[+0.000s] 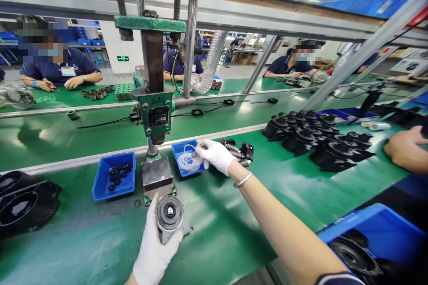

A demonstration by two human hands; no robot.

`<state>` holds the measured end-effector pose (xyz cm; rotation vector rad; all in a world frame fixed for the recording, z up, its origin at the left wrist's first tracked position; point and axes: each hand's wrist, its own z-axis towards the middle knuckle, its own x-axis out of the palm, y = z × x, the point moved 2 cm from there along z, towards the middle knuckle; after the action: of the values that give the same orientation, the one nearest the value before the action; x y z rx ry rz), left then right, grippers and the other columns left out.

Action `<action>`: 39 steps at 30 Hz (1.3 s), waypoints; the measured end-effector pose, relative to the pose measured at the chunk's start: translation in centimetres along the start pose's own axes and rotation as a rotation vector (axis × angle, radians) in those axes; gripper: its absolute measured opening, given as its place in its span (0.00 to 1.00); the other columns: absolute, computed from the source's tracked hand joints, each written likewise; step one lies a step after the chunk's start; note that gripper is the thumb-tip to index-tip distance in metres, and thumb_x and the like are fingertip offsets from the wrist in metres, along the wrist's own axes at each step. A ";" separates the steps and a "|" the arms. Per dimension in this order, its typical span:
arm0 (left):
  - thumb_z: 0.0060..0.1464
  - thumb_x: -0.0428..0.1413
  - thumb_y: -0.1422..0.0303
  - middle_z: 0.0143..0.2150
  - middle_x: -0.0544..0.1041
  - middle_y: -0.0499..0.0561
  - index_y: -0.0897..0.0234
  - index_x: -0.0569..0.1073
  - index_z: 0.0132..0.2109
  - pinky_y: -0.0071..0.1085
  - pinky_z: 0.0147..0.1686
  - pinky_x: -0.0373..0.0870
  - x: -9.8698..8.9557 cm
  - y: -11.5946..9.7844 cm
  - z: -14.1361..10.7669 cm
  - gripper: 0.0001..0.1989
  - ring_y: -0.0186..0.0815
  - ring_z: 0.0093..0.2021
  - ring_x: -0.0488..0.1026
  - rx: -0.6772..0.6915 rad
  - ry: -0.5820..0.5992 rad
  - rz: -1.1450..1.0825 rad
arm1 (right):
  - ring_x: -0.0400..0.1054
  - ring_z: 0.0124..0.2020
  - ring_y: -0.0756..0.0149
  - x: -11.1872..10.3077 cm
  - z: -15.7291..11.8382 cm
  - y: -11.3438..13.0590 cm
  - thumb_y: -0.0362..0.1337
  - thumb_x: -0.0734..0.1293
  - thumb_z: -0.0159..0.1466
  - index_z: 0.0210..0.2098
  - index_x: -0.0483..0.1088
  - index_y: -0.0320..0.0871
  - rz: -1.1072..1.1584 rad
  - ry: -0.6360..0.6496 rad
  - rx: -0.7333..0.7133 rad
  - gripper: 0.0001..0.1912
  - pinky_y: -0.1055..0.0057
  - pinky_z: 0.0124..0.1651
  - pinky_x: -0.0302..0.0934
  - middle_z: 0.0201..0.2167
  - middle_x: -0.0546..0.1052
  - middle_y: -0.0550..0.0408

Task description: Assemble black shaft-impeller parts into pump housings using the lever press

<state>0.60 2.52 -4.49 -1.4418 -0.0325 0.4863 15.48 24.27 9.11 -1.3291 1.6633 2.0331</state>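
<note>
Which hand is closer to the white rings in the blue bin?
The right hand, at the white rings above the blue bin; the left hand is farther off, holding a round grey part.

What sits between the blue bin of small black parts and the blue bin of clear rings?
Seen in the head view, the press's dark metal block stands between the bin of black parts and the bin of clear rings.

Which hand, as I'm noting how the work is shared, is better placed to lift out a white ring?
Probably the right hand: its fingers are at the white rings in the small blue tray. The left hand is occupied holding the round metal part, away from that tray.
</note>
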 end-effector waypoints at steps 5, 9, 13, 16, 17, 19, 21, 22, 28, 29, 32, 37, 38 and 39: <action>0.58 0.56 0.60 0.69 0.56 0.64 0.60 0.43 0.70 0.52 0.65 0.55 -0.5 -1.4 -0.2 0.41 0.51 0.68 0.57 -0.003 -0.057 -0.061 | 0.72 0.23 0.68 2.4 -4.1 1.2 0.36 0.58 0.64 0.31 0.61 0.44 0.327 0.054 -0.145 0.05 0.72 0.27 0.68 0.26 0.77 0.55; 0.61 0.54 0.64 0.69 0.58 0.58 0.57 0.53 0.68 0.48 0.67 0.54 -2.6 -3.3 0.7 0.32 0.46 0.68 0.57 0.069 -0.153 0.118 | 0.70 0.26 0.67 5.3 -6.5 2.4 0.32 0.62 0.58 0.29 0.66 0.44 0.300 0.107 -0.307 0.02 0.71 0.33 0.66 0.25 0.75 0.57; 0.61 0.54 0.65 0.55 0.76 0.51 0.55 0.74 0.49 0.41 0.59 0.68 -4.6 -4.0 2.3 0.10 0.41 0.57 0.72 0.283 -0.001 0.380 | 0.68 0.29 0.68 7.1 -6.7 2.6 0.28 0.64 0.56 0.29 0.69 0.42 0.095 0.129 -0.429 0.04 0.72 0.35 0.64 0.28 0.76 0.57; 0.61 0.55 0.65 0.48 0.80 0.50 0.56 0.76 0.44 0.36 0.50 0.75 -5.6 -3.7 2.5 0.06 0.39 0.48 0.78 0.377 0.005 0.500 | 0.66 0.28 0.68 7.4 -6.9 2.0 0.29 0.65 0.57 0.32 0.70 0.42 0.011 0.159 -0.529 0.04 0.72 0.34 0.62 0.28 0.74 0.57; 0.61 0.55 0.66 0.48 0.80 0.50 0.56 0.76 0.45 0.35 0.49 0.76 -5.7 -3.5 2.4 0.07 0.39 0.47 0.78 0.398 -0.004 0.533 | 0.67 0.30 0.67 7.4 -7.2 1.8 0.32 0.67 0.57 0.35 0.70 0.42 -0.009 0.169 -0.576 0.05 0.71 0.35 0.63 0.30 0.74 0.56; 0.61 0.54 0.67 0.49 0.80 0.50 0.55 0.75 0.47 0.34 0.49 0.76 -5.8 -3.3 1.8 0.09 0.39 0.47 0.78 0.440 -0.013 0.572 | 0.67 0.35 0.62 7.4 -8.2 1.3 0.43 0.73 0.54 0.41 0.69 0.40 -0.068 0.156 -0.671 0.19 0.66 0.39 0.63 0.37 0.74 0.51; 0.61 0.54 0.68 0.51 0.79 0.50 0.55 0.75 0.48 0.33 0.50 0.75 -5.8 -3.0 1.2 0.10 0.39 0.48 0.78 0.448 -0.014 0.576 | 0.66 0.40 0.56 7.6 -9.3 0.7 0.54 0.74 0.52 0.46 0.66 0.39 -0.168 0.095 -0.737 0.32 0.61 0.42 0.62 0.42 0.72 0.45; 0.61 0.53 0.68 0.53 0.79 0.50 0.55 0.74 0.48 0.32 0.50 0.75 -5.8 -2.9 0.9 0.10 0.39 0.48 0.78 0.435 -0.001 0.569 | 0.65 0.40 0.55 7.7 -9.9 0.5 0.57 0.73 0.53 0.47 0.66 0.39 -0.227 0.066 -0.755 0.33 0.60 0.42 0.61 0.43 0.72 0.44; 0.63 0.51 0.70 0.66 0.66 0.52 0.55 0.73 0.46 0.27 0.50 0.74 -5.9 -2.9 0.1 0.08 0.37 0.55 0.74 0.398 0.231 0.486 | 0.62 0.34 0.61 9.0 -12.1 -0.2 0.51 0.60 0.69 0.40 0.68 0.42 -0.377 -0.034 -0.855 0.18 0.64 0.37 0.54 0.36 0.72 0.51; 0.62 0.52 0.71 0.67 0.64 0.54 0.55 0.73 0.46 0.28 0.51 0.73 -6.1 -3.1 0.0 0.08 0.37 0.56 0.74 0.410 0.251 0.478 | 0.61 0.34 0.62 9.2 -12.3 -0.3 0.51 0.59 0.70 0.39 0.68 0.42 -0.357 -0.056 -0.857 0.18 0.64 0.36 0.54 0.36 0.72 0.51; 0.61 0.54 0.70 0.68 0.62 0.55 0.55 0.73 0.48 0.31 0.54 0.72 -6.8 -3.4 -0.2 0.10 0.39 0.58 0.72 0.420 0.290 0.475 | 0.62 0.36 0.61 9.6 -12.7 -0.7 0.50 0.60 0.70 0.41 0.69 0.42 -0.295 -0.130 -0.844 0.17 0.64 0.38 0.56 0.37 0.72 0.50; 0.59 0.56 0.69 0.66 0.66 0.53 0.54 0.73 0.48 0.39 0.59 0.68 -8.0 -3.8 -0.5 0.11 0.42 0.62 0.68 0.217 0.207 0.329 | 0.63 0.39 0.60 9.7 -13.4 -1.2 0.46 0.69 0.64 0.31 0.69 0.44 -0.147 -0.279 -0.777 0.13 0.63 0.40 0.60 0.37 0.67 0.50; 0.57 0.57 0.68 0.67 0.63 0.54 0.55 0.71 0.53 0.42 0.61 0.65 -7.8 -3.9 -0.4 0.16 0.44 0.65 0.64 0.161 0.177 0.288 | 0.63 0.39 0.60 9.6 -13.3 -1.2 0.45 0.71 0.62 0.30 0.68 0.44 -0.037 -0.296 -0.725 0.13 0.64 0.39 0.62 0.37 0.67 0.51; 0.55 0.59 0.68 0.69 0.60 0.56 0.55 0.65 0.60 0.46 0.64 0.61 -7.2 -4.0 -0.1 0.26 0.46 0.67 0.60 0.113 0.164 0.259 | 0.64 0.39 0.60 9.5 -13.0 -1.1 0.44 0.71 0.62 0.32 0.68 0.44 0.089 -0.319 -0.649 0.12 0.63 0.40 0.64 0.37 0.67 0.51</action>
<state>-4.71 -0.24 1.22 -1.3764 0.3121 0.5703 17.27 9.96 1.90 -0.9979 0.9744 2.7983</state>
